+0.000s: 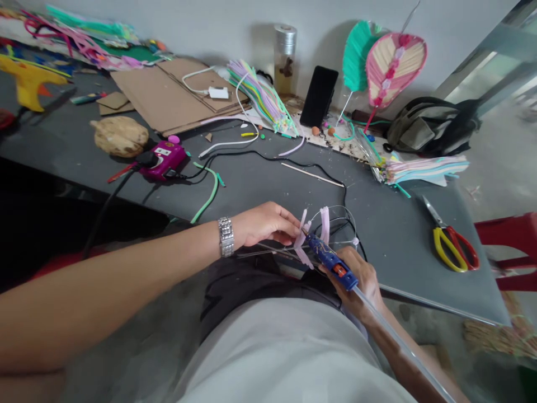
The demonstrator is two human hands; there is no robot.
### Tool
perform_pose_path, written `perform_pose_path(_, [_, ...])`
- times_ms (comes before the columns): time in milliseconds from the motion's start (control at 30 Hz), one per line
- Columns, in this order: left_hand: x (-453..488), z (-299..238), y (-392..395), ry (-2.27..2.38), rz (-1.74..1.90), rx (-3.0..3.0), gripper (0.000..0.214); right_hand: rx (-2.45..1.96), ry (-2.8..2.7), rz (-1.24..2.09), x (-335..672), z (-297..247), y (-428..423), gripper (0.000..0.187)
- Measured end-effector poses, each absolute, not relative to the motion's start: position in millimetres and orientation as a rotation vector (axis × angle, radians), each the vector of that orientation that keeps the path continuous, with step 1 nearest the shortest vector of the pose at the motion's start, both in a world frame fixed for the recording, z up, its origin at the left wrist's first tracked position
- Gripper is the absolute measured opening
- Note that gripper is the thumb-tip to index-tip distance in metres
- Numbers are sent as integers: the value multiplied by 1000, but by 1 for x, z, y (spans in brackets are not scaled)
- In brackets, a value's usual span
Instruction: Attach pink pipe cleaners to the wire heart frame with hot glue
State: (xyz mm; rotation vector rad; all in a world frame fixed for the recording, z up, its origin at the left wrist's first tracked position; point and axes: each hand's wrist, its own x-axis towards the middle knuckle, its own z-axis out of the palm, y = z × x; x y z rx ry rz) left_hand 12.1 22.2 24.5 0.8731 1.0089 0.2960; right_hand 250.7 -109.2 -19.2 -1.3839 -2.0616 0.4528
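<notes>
My left hand [264, 224], with a metal watch on its wrist, pinches pale pink straw pieces [312, 232] fixed to a thin wire frame [344, 224] near the table's front edge. My right hand [363, 280] grips a blue glue gun [331, 260] with a clear glue stick [403, 344] trailing back from it. The gun's tip touches the pink straw pieces just right of my left fingers.
On the grey table [398, 235] lie yellow-and-red scissors [451, 243], bundles of coloured straws [262, 98], cardboard sheets [172, 95], a magenta power strip [163, 159], a black phone [319, 95], a jar [285, 59], leaf-shaped straw crafts [392, 64], a bag [432, 126] and a yellow glue gun [29, 81].
</notes>
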Motion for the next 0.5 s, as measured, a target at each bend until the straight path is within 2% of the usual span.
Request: perform_pose_path(500, [13, 22, 22, 977, 301, 856, 8, -1381, -2049, 498, 251, -10, -108, 8])
